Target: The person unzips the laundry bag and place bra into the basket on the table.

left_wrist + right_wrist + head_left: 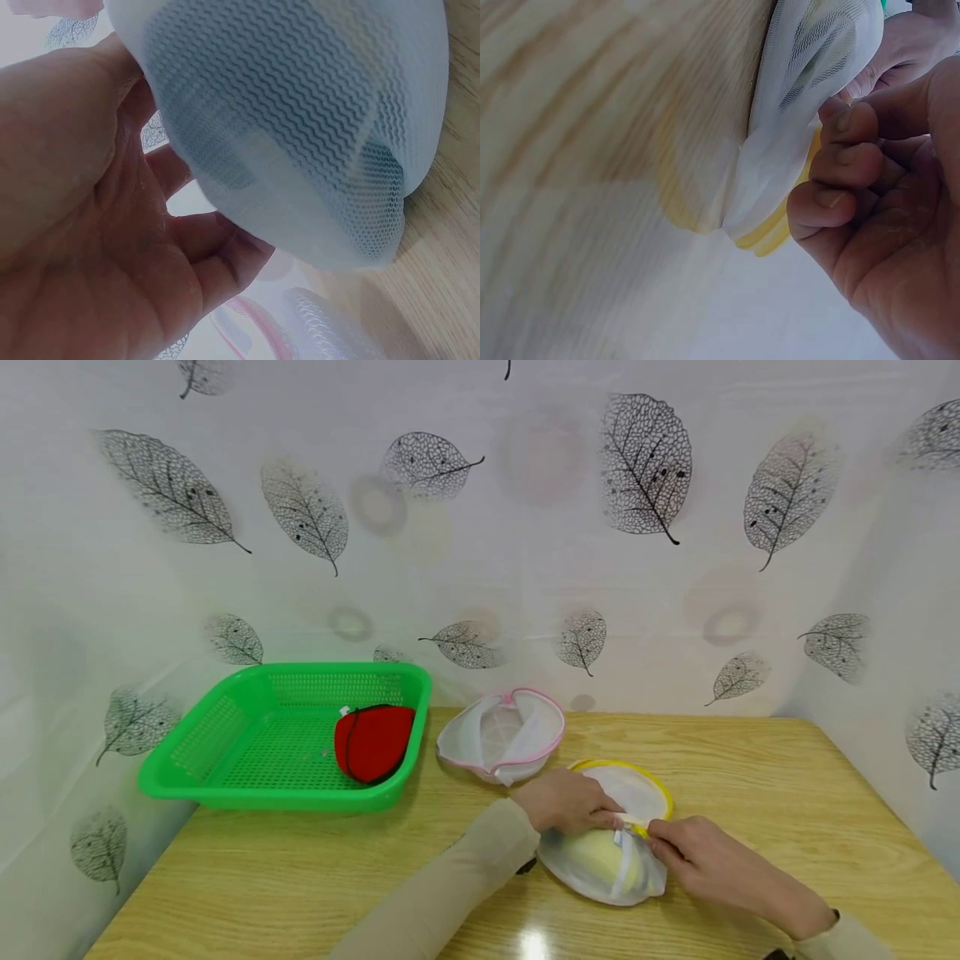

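A white mesh laundry bag [626, 877] with yellow trim [660, 783] lies on the table, something pale [600, 853] showing through its mesh. My left hand [562, 802] pinches the bag's edge near the zip, thumb and fingers at the white strip. Just right of it, my right hand [693, 853] pinches the yellow zip end between thumb and curled forefinger. The left wrist view has the bag's ribbed mesh [277, 97] close beside the left palm. In the right wrist view, the fingertips [853, 120] meet at the bag's edge, partly hiding what they pinch.
Behind the left hand sits a second mesh bag [531, 753] with pink trim, its mouth gaping. A green plastic basket [255, 802] stands at the back left, holding a red pouch [375, 743] with black edging. A leaf-patterned curtain [517, 577] hangs behind the wooden table [292, 868].
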The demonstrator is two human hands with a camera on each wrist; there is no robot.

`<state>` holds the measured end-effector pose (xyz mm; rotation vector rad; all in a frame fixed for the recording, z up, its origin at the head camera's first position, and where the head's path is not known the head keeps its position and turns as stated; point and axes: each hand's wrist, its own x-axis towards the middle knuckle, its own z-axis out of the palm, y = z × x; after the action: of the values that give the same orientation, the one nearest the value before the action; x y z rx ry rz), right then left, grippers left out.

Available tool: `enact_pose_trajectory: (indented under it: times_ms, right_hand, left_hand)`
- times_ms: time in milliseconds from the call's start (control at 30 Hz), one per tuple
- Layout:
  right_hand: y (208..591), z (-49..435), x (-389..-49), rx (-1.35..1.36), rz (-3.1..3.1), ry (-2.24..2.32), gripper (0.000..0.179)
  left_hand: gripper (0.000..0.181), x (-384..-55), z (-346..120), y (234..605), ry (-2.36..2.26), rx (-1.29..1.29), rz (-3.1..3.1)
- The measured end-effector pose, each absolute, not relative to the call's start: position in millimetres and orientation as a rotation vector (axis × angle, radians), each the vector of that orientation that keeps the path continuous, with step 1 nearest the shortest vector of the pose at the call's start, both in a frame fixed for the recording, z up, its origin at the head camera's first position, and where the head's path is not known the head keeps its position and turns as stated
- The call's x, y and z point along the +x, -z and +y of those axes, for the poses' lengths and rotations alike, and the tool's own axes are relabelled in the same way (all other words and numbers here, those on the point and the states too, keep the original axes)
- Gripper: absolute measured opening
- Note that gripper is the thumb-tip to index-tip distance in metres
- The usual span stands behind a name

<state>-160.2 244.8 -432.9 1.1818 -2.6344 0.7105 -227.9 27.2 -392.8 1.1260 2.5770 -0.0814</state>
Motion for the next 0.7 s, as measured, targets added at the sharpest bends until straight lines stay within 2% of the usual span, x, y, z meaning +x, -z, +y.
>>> enact_pose_trajectory:
  times_ms: [300, 567, 700]
  right_hand:
    - [432, 248, -161, 1.229, -2.714, -0.782, 0.034]
    - [425, 274, -160, 1.206, -2.91, -1.009, 0.016]
    - [425, 293, -161, 1.188, -2.945, -1.033, 0.014]
  left_hand:
    - [0.046, -226, 27, 396, 0.106, 1.207, 2.56]
    - [0.065, -215, 15, 395, -0.076, 1.298, 2.505]
    - [0.063, -209, 12, 388, -0.068, 1.404, 2.473]
